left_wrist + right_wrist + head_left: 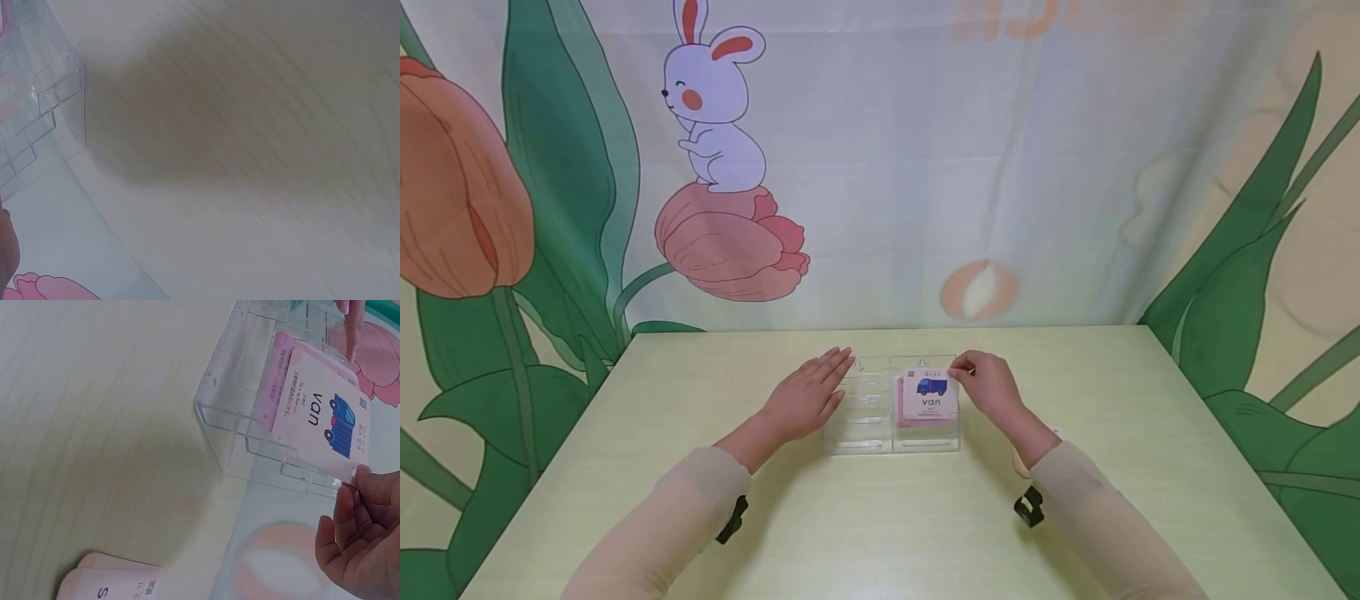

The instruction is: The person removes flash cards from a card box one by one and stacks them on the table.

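Note:
A clear plastic box (859, 446) with two compartments stands on the table. In its right compartment lies a stack of pink-edged cards (278, 369). On top is a flash card (319, 406) printed with a blue truck and the word "van". My right hand (988, 385) pinches one corner of that card between thumb and fingers, at the box's far right. The card's rest overlaps the stack. My left hand (805, 393), fingers straight, rests along the left side of the box; the left wrist view catches only a bit of it at the edge.
A few more cards (112, 578) lie on the table to the right of the box, mostly hidden under my right forearm in the head view. A printed cloth (880, 167) with a rabbit and tulips hangs behind the table (880, 533).

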Demonstrator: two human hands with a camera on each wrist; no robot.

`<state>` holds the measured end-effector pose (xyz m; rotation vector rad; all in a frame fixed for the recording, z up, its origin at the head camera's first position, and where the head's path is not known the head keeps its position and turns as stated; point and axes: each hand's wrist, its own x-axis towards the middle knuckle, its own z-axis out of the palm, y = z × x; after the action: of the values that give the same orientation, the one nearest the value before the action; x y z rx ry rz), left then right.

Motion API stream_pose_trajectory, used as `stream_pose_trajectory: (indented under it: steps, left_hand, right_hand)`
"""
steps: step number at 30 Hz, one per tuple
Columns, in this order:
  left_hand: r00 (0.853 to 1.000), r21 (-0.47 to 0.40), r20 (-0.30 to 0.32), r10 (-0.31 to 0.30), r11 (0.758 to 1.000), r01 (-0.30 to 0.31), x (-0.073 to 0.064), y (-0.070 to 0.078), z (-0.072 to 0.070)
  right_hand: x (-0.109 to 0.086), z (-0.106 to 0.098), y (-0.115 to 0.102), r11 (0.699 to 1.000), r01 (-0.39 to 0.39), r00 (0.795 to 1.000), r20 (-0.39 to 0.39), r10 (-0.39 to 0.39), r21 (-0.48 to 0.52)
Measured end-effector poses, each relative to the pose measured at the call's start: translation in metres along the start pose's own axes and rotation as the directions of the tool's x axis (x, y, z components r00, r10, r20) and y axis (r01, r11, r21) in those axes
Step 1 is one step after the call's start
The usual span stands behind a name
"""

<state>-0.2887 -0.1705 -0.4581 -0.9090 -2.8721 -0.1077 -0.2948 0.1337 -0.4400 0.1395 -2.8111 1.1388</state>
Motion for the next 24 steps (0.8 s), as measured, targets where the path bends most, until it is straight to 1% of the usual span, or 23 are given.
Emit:
stream_pose_trajectory:
  steps: [16,24]
  left_hand:
    - [0.999,0.017,-0.030,0.012,1.000,-0.011,-0.0011,-0.0010,0.0036]
    - [0.999,0.010,-0.030,0.014,1.000,-0.013,-0.0019,-0.0006,0.0042]
  right_hand:
    - [0.0014,-0.0007,-0.0002,1.000,0.018,1.000,-0.010,-0.018,-0.020]
    - [0.0016,-0.0048,-0.0033,0.999,0.036,0.999,-0.011,-0.036,-0.031]
